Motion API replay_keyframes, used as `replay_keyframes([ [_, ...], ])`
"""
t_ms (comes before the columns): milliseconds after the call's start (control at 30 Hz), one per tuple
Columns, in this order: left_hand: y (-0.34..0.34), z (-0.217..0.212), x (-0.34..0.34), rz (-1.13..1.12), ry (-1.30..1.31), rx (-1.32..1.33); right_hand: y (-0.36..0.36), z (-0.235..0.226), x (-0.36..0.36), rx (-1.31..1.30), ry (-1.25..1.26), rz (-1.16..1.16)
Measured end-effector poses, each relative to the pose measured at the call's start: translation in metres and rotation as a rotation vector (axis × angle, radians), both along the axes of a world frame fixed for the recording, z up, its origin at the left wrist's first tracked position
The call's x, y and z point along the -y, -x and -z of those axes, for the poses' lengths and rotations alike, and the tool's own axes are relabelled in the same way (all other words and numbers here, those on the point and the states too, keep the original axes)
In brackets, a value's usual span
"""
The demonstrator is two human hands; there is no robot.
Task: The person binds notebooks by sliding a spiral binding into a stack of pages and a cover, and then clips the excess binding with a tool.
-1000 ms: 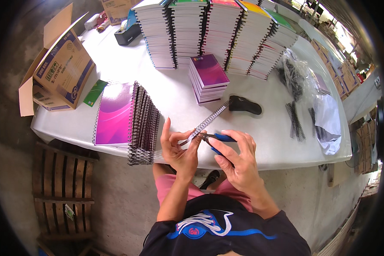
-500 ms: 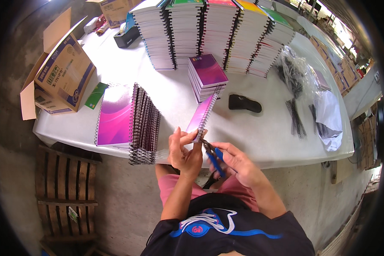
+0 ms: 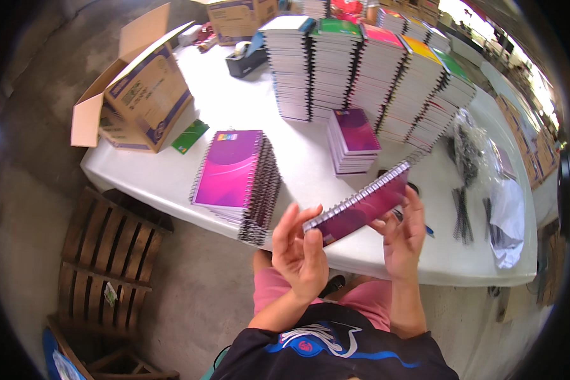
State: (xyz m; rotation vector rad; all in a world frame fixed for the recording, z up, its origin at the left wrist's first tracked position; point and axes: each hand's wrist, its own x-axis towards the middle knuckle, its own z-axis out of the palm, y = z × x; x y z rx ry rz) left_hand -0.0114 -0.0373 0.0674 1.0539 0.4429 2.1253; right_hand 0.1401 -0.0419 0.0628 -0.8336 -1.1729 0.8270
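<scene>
A purple spiral notebook is held up over the table's front edge, tilted, with its coil along the upper edge. My left hand grips its lower left end between thumb and fingers. At the other end my right hand holds the notebook's lower right part. A loose tail of coil sticks out past the far end. Behind my right hand a blue plier handle shows on the table; the rest of the tool is mostly hidden.
Left of my hands stands a stack of coil-bound purple notebooks. Beyond are a pile of unbound purple books, tall book stacks, an open carton and a tape dispenser. Loose black coils lie right. A wooden chair stands left.
The pliers have left my right hand and lie on the table. That hand now holds the notebook, which has been raised and turned toward the right. The view has shifted.
</scene>
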Motion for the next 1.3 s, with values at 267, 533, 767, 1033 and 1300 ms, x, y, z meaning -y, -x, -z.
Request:
replay_keyframes([
  [267,0.094,-0.059,-0.003,-0.729,-0.025,-0.402,0.081,-0.092,-0.08,-0.399,0.089,-0.496],
  [533,0.133,-0.017,-0.055,-0.44,0.343,-0.269,0.128,-0.075,-0.148,0.921,-0.122,-0.049],
  [767,0.131,-0.009,-0.079,-0.394,0.295,-0.207,0.148,-0.038,-0.174,0.061,0.071,-0.445],
  [1033,0.127,-0.01,-0.087,-0.51,0.354,-0.245,0.17,-0.025,-0.158,0.035,-0.019,-0.125],
  [1300,0.151,-0.014,-0.067,-0.727,0.349,-0.251,0.046,-0.014,-0.183,0.916,-0.133,0.711],
])
